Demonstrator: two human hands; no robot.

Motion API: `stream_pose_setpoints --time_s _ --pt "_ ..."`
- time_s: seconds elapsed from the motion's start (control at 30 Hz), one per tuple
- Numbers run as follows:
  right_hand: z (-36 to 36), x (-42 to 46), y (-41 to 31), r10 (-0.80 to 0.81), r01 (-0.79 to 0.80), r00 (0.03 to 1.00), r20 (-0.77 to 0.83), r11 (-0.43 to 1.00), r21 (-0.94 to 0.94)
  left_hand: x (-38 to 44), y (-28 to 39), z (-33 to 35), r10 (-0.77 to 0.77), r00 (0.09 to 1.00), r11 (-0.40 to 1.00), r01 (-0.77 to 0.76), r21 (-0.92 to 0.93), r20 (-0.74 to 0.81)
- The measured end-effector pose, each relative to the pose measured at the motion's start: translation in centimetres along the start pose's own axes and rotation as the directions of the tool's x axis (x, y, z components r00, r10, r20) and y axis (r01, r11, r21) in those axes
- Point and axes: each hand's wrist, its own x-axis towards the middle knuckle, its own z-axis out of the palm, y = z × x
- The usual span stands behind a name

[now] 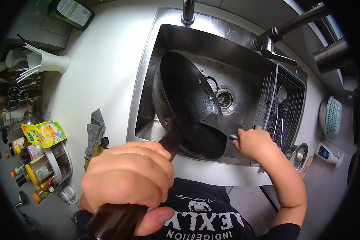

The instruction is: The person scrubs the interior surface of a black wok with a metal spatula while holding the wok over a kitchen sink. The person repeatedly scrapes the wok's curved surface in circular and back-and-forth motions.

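Observation:
A black wok (186, 90) is tilted on its side in the stainless steel sink (240, 72). Its dark wooden handle (117, 220) runs toward me, and my left hand (132, 177) is closed round it in the foreground. My right hand (252, 142), over the sink's near right part, grips the dark handle of a metal spatula (223, 124). The spatula's broad blade lies at the wok's lower right rim; whether it touches cannot be told. Water drops wet the wok's inside near two rivets. Part of a loop handle shows beyond the rim, beside the drain (225, 99).
A wire basket (291, 120) with utensils hangs at the sink's right. A faucet (268, 48) stands behind. Left on the counter are a grey cloth (95, 129), a white straw holder (55, 61) and seasoning bottles (42, 172). A metal bowl (301, 154) and blue-green colander (333, 117) sit right.

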Motion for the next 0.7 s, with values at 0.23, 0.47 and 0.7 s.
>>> stream_pose_setpoints --time_s 0.23,0.47,0.7 --pt "0.6 2.5 0.4 0.046 -0.038 0.995 -0.083 0.994 0.104 0.1 -0.3 -0.1 0.026 0.998 0.999 -0.027 0.020 0.055" --pt "1.4 2.4 1.2 0.033 -0.018 0.994 -0.101 0.990 0.140 -0.1 -0.8 -0.1 0.055 0.997 0.998 -0.055 -0.003 0.054" --pt "0.6 1.0 0.6 0.042 -0.044 0.999 0.020 0.993 0.112 -0.2 -0.6 -0.2 0.038 0.998 0.999 -0.038 -0.001 0.040"
